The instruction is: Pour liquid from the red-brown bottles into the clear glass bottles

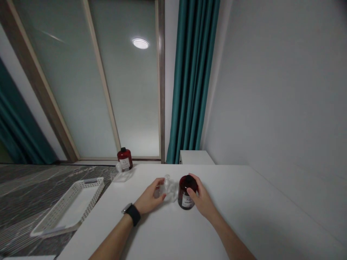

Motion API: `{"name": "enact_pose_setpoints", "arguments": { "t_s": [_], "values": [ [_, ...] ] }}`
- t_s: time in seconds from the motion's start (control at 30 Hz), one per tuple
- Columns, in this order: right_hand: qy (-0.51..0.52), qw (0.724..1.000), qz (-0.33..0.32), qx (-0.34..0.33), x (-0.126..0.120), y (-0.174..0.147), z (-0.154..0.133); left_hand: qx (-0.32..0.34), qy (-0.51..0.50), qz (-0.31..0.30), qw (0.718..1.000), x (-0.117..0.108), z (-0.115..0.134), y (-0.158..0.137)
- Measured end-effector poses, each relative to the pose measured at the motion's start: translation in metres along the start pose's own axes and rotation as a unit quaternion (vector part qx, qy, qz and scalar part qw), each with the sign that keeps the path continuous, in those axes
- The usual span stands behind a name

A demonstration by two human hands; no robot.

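Apparent step: steadying the red bottle (182, 193) w/ the R hand (202, 200) & the clear piece (168, 186) w/ the L hand (150, 198), side by side over the middle of the counter (173, 231). R hand grips the bottle near its top: thumb on the near side, fingers behind, label (187, 201) visible below the thumb. L hand curves around the clear piece, thumb & fingers apart; cannot tell if it grips firmly. For best control, hold the bottle upright by its body, as smooth sides may slip. Apply light, even pressure to the clear piece, prob. fragile & hard to see vs. the white counter. Leave clearance b/w the two to avoid a knock. Pose: both forearms reach fwd. & angle inward; L wrist, w/ watch (132, 213), is approx. straight; thumbs are on the near side, palms roughly facing each other.
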State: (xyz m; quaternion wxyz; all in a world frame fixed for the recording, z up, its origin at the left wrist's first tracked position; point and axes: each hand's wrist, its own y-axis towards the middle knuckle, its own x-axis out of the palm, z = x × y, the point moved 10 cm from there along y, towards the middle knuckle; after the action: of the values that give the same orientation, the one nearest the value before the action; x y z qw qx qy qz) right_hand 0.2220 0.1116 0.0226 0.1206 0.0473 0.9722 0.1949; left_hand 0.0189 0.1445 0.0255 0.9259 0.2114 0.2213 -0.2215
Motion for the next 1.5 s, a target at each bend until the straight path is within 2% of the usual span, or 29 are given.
{"name": "enact_pose_setpoints", "arguments": {
  "t_s": [0.17,0.33,0.53,0.67,0.77,0.87,0.93,1.0,1.13,1.2,1.37,1.5],
  "values": [
    [-0.008,1.0,0.019,-0.005,-0.005,-0.002,0.001,0.011,0.024,0.015,1.0,-0.003,0.001,0.0],
    [0.008,1.0,0.021,-0.017,-0.008,0.003,0.005,0.009,0.03,-0.007,0.999,0.003,0.003,-0.002],
    [0.029,0.997,0.072,-0.017,-0.028,0.016,0.021,0.013,0.035,-0.028,0.999,0.012,0.011,-0.006],
    [0.024,0.997,0.069,-0.015,-0.033,0.02,0.029,0.009,0.035,-0.029,0.999,0.013,0.013,-0.005],
    [-0.051,0.99,0.112,-0.065,-0.044,0.011,0.009,0.013,0.046,-0.014,0.999,0.009,0.016,-0.005],
    [-0.189,0.939,0.228,-0.174,-0.059,-0.015,-0.039,0.031,0.048,0.009,0.998,0.002,0.023,-0.006],
    [-0.224,0.911,0.25,-0.24,-0.052,-0.032,-0.067,0.045,0.035,0.026,0.998,-0.004,0.029,-0.007],
    [-0.221,0.913,0.2,-0.277,-0.033,-0.041,-0.082,0.06,0.016,0.048,0.997,-0.01,0.036,-0.009],
    [-0.191,0.949,0.068,-0.24,0.008,-0.042,-0.076,0.097,-0.03,0.083,0.991,-0.015,0.049,-0.014],
    [-0.172,0.961,0.022,-0.215,0.021,-0.042,-0.067,0.116,-0.048,0.086,0.988,-0.013,0.055,-0.016],
    [-0.1,0.986,-0.045,-0.126,0.033,-0.042,-0.042,0.137,-0.06,0.074,0.986,-0.007,0.067,-0.021],
    [-0.061,0.995,-0.065,-0.055,0.036,-0.042,-0.031,0.151,-0.074,0.055,0.984,-0.007,0.078,-0.021]
  ]
}}
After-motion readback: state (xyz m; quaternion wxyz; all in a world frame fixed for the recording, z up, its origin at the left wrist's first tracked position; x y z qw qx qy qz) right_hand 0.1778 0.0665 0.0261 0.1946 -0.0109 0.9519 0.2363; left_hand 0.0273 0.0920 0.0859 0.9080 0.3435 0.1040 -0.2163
